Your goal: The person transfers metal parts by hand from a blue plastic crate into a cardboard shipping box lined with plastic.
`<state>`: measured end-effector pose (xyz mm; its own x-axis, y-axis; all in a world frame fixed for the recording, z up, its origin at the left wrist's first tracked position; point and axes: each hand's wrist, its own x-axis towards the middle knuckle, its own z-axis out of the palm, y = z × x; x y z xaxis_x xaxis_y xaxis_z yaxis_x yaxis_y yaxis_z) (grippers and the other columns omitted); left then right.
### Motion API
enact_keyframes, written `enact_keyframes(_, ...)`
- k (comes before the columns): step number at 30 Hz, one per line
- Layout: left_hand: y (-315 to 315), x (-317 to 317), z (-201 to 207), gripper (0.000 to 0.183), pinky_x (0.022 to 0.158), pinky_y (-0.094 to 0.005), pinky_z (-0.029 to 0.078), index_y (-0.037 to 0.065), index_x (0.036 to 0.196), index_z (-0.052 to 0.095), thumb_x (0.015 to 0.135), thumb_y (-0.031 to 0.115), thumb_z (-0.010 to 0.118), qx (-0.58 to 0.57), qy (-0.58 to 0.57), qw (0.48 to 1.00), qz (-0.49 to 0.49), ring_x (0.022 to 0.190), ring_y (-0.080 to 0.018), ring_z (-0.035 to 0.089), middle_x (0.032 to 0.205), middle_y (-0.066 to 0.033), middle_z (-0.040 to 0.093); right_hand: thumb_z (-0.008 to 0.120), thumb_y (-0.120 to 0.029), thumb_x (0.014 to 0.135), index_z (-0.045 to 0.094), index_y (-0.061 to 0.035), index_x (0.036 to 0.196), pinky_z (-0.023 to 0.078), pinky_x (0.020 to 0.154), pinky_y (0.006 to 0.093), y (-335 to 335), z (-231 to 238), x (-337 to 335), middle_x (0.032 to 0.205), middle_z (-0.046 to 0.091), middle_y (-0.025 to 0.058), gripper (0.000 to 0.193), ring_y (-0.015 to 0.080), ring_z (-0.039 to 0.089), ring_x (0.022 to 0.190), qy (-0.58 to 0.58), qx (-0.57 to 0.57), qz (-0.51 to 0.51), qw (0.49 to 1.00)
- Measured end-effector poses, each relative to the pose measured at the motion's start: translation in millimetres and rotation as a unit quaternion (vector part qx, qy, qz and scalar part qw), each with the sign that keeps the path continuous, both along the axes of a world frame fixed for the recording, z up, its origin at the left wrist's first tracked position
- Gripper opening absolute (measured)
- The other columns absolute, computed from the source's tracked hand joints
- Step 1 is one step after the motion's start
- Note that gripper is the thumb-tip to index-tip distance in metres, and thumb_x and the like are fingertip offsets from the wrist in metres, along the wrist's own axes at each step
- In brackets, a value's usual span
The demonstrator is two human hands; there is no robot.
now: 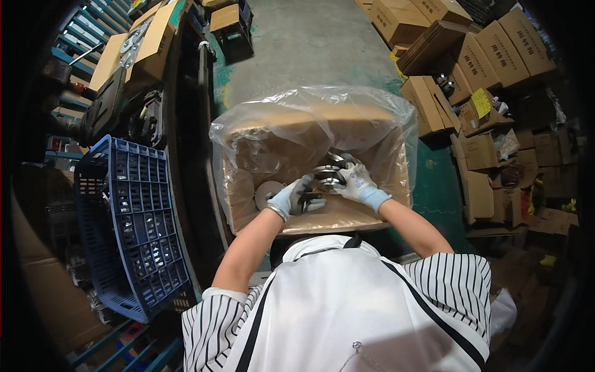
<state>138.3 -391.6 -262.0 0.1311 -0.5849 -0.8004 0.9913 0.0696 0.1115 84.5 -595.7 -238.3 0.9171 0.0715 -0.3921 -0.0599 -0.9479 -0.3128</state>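
Observation:
An open cardboard box [313,224] lined with clear plastic [238,139] stands in front of me. Inside it, my right hand [357,181], in a white and grey work glove, has its fingers curled against a small group of shiny round metal parts [326,171]. Just left of these parts is my left hand [301,197], gloved too, its fingers stretched out toward them and holding nothing that I can see. A pale, flat round disc [266,193] with a hole lies at the box's left side, partly behind my left wrist.
A blue plastic crate [145,217] is tilted at my left beside a dark bench edge [207,136]. Stacked cardboard boxes [496,59] line the right side. A small stool [230,28] stands on the grey-green floor [297,49] at the far left.

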Motion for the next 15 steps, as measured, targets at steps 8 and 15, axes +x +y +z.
enact_keyframes(8,-23,5,-63,0.025,0.078,-0.0374,0.057,-0.005,0.11,0.049,0.091,0.008,0.042,-0.097,0.017,0.994,0.036,0.09,-0.029,0.064,0.101,-0.0182,0.061,0.074,-0.038,0.066,0.063,-0.0132,0.104,0.033,0.102,0.0475,-18,-11,-18,0.121,0.051,0.018,0.047,0.0351,0.042,0.121,-0.142,0.066,0.029,0.987)
enact_keyframes(15,22,39,-25,0.033,0.069,-0.0266,0.051,0.005,0.116,0.058,0.083,0.002,0.059,0.035,-0.303,0.934,-0.188,0.085,-0.014,0.061,0.102,-0.0047,0.063,0.066,-0.032,0.075,0.06,-0.0293,0.117,0.016,0.109,0.0499,-52,-15,-17,0.128,0.05,0.0062,0.042,0.0288,0.033,0.13,-0.131,-0.131,0.079,0.98)
